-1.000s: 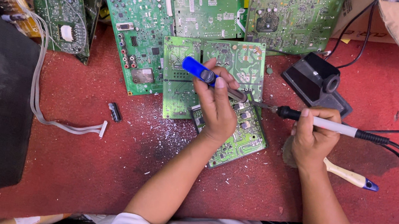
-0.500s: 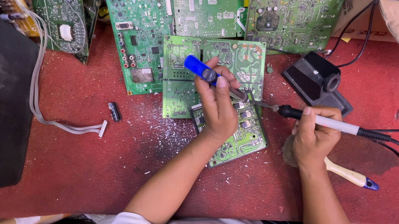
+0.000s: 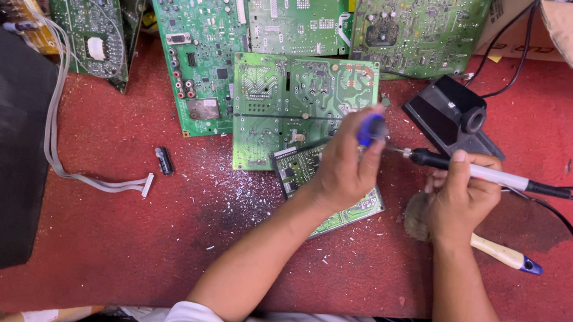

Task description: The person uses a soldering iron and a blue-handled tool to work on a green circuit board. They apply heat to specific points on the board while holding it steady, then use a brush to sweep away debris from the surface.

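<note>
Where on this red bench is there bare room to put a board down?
Bare red bench lies between the ribbon cable and the left hand's forearm, and right of the brush. The back is crowded with circuit boards and the iron stand.

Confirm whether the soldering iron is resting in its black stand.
No: the right hand holds the soldering iron over the board, apart from the black stand.

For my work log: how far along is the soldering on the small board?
Done: bits of white debris lie on the red table by the small board, so some work looks finished. In hand: the left hand holds a blue tool, the right hand a soldering iron aimed at the board. Left: cannot tell; the hands hide the joint.
</note>
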